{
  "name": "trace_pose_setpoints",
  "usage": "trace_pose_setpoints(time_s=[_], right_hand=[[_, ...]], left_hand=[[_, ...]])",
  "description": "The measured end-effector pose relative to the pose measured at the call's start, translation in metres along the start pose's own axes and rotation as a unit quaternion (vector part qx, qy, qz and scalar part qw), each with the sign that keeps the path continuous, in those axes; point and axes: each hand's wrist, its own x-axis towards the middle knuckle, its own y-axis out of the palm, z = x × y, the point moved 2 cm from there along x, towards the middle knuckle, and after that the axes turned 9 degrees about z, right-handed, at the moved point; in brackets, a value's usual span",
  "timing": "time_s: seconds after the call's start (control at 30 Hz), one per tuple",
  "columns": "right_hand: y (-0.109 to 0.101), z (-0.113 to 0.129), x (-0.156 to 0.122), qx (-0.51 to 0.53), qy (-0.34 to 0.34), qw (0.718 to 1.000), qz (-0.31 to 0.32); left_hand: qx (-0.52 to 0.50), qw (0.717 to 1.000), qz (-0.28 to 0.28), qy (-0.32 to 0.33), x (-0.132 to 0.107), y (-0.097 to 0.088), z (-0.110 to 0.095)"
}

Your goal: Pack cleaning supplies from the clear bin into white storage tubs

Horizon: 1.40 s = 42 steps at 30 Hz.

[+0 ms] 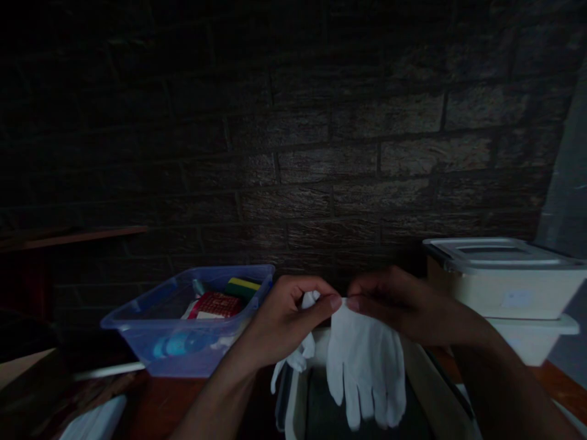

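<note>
A white fabric glove [364, 366] hangs fingers down, its cuff pinched between the thumbs and fingertips of both hands. My left hand [293, 318] grips one side of the cuff, with a second white glove [300, 357] dangling behind it and partly hidden by the palm. Close against it, my right hand [398, 305] pinches the other side of the same cuff. Below the gloves stands an open pale bin [297, 406] with a dark inside.
A clear blue tub [160, 348] at left holds a sponge [243, 288], a red packet [215, 304] and other items. Stacked lidded boxes [509, 287] stand at right. A dark brick wall [321, 153] rises behind, and a wooden shelf [73, 235] juts out at left.
</note>
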Motion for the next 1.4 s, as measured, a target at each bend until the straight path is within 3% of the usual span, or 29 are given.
trace_pose_setpoints(time_s=[0.27, 0.43, 0.57, 0.8, 1.23, 1.4], right_hand=[[-0.003, -0.014, -0.003, 0.090, -0.012, 0.996, 0.002], [-0.004, -0.013, -0.006, 0.110, -0.016, 0.994, 0.007], [-0.001, -0.011, -0.006, 0.126, -0.020, 0.992, 0.006], [0.006, -0.013, 0.001, 0.144, -0.035, 0.989, -0.007], [-0.001, -0.019, -0.001, 0.069, -0.023, 0.997, -0.036], [0.003, -0.020, 0.001, 0.051, -0.042, 0.998, -0.021]], left_hand=[[-0.163, 0.983, 0.008, -0.088, -0.001, -0.001, 0.012], [-0.210, 0.973, -0.003, -0.094, -0.002, 0.003, 0.015], [-0.164, 0.983, 0.026, -0.075, 0.001, 0.005, 0.011], [-0.059, 0.998, 0.020, -0.018, 0.003, 0.006, 0.012], [-0.049, 0.996, -0.072, -0.030, 0.005, 0.002, 0.019], [-0.014, 0.999, -0.026, -0.020, 0.007, 0.008, 0.014]])
